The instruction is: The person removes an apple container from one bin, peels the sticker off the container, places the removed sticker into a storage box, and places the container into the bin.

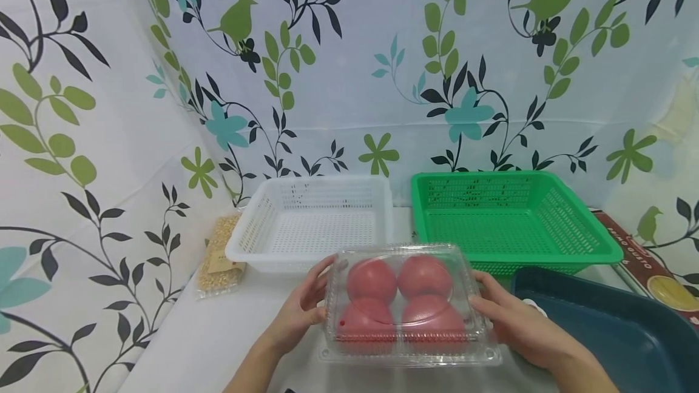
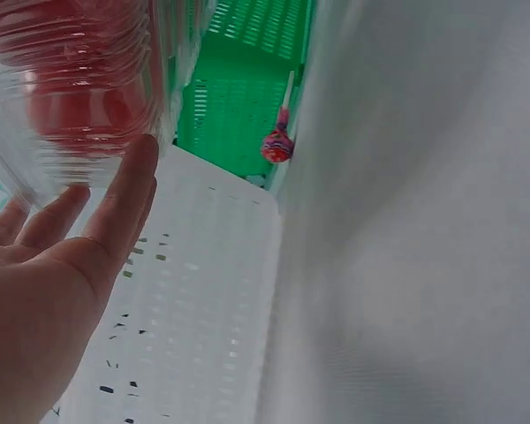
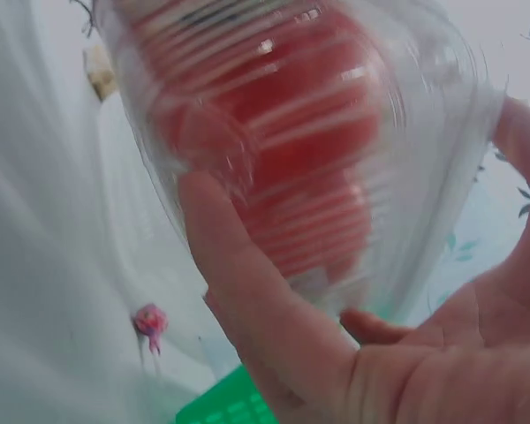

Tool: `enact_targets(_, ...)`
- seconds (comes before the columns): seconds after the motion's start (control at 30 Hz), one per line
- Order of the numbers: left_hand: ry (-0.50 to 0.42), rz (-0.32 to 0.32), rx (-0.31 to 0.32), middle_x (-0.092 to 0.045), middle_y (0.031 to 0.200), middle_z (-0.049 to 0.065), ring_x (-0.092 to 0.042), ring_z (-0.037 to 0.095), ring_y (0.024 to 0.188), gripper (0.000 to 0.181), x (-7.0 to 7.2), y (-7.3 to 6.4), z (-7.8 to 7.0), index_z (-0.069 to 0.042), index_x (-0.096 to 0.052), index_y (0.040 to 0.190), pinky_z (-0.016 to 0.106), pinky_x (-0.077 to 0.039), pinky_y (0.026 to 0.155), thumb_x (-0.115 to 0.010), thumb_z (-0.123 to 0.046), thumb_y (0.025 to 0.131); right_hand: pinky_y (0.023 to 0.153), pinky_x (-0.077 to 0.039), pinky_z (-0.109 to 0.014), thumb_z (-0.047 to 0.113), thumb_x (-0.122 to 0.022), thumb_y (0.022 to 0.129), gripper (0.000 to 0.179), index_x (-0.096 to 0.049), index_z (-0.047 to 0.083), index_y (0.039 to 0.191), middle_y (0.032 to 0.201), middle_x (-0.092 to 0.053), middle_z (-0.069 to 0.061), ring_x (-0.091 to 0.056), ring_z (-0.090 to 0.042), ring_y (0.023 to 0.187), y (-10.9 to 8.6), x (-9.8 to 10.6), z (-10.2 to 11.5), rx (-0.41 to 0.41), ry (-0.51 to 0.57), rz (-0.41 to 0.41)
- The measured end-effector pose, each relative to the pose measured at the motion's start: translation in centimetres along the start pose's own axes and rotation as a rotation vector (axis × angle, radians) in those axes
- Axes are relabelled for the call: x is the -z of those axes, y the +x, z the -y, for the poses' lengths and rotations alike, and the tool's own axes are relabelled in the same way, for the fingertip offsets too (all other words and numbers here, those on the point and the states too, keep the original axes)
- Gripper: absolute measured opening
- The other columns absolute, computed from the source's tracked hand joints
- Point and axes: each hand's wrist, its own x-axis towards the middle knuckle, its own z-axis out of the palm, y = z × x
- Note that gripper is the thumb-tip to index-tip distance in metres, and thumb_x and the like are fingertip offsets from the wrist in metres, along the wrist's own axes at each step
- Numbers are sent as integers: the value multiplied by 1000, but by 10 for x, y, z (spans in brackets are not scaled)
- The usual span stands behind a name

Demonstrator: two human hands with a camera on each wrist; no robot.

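Note:
A clear plastic box with several red, round, tomato-like fruits inside is held between both hands, in front of the baskets. My left hand grips its left side; in the left wrist view, fingertips of the left hand touch the ridged wall. On the opposite side my right hand holds the box, thumb and fingers spread around its edge. The right wrist view shows the right hand with one digit pressed against the ridged plastic. Seen from the head, the box covers part of the table behind it.
Behind stand a white basket and a green basket. A dark blue tray and a brown-red package are at the right. A bag of yellow grains lies left. A lollipop lies near the green basket.

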Motion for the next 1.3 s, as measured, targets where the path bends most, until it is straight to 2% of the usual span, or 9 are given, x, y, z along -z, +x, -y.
enact_targets(0.17,-2,11,-25,-41,157,5,-44,23,138,86,2,1,-8,-15,-25,160,39,-47,104,-73,-41,93,89,-56,-51,20,-42,109,57,-12,13,156,142,-36,-19,-57,-28,116,5,-11,1,4,-32,-63)
enact_targets(0.33,3,11,-26,-38,159,9,-43,24,139,87,4,1,-15,-16,-24,160,41,-48,104,-73,-40,93,90,-55,-48,22,-46,107,64,-8,11,156,147,-31,-24,-58,-27,115,9,-17,3,-23,-35,-111)
enact_targets(0.5,18,9,-42,-32,160,18,-43,27,139,86,5,2,-20,-15,-23,161,41,-49,103,-72,-38,94,90,-55,-48,22,-48,105,64,-11,9,156,142,-41,-17,-59,-28,114,10,-18,3,-8,-29,-147)
enact_targets(0.67,21,3,-48,-30,161,19,-43,26,139,85,4,4,-23,-14,-24,161,41,-48,104,-73,-32,94,88,-56,-49,21,-51,103,63,-18,10,156,133,-50,-10,-62,-28,110,11,-16,4,9,6,-210)
enact_targets(0.83,36,-19,-51,-26,160,26,-42,25,140,82,3,3,-25,-11,-22,160,37,-46,106,-69,-31,96,86,-58,-48,19,-50,104,54,-27,16,152,124,-58,-8,-66,-26,104,13,-15,6,12,67,-195)
enact_targets(0.93,4,-30,-53,-26,160,26,-42,24,140,80,2,1,-23,-10,-20,161,37,-44,108,-66,-30,98,85,-58,-47,18,-50,103,50,-31,19,149,120,-62,-9,-67,-25,101,14,-16,7,14,83,-192)
enact_targets(1.1,-26,-82,-44,-28,158,26,-43,24,140,70,4,-4,-21,-10,-19,160,38,-46,106,-54,-31,104,87,-58,-46,22,-53,102,64,-19,11,155,121,-61,-8,-66,-25,104,20,-18,16,-17,76,-231)
enact_targets(1.2,-20,-150,-6,-28,157,28,-45,22,137,62,5,-8,-20,-8,-20,159,37,-48,105,-46,-27,106,89,-57,-46,27,-56,101,70,-16,10,157,125,-58,-7,-64,-25,106,25,-20,22,-40,76,-254)
enact_targets(1.3,4,-251,64,-30,156,28,-49,17,133,56,5,-12,-20,-4,-24,157,33,-49,103,-44,-20,107,90,-56,-45,29,-57,100,72,-18,10,157,125,-57,-7,-63,-25,107,30,-22,27,-49,77,-270)
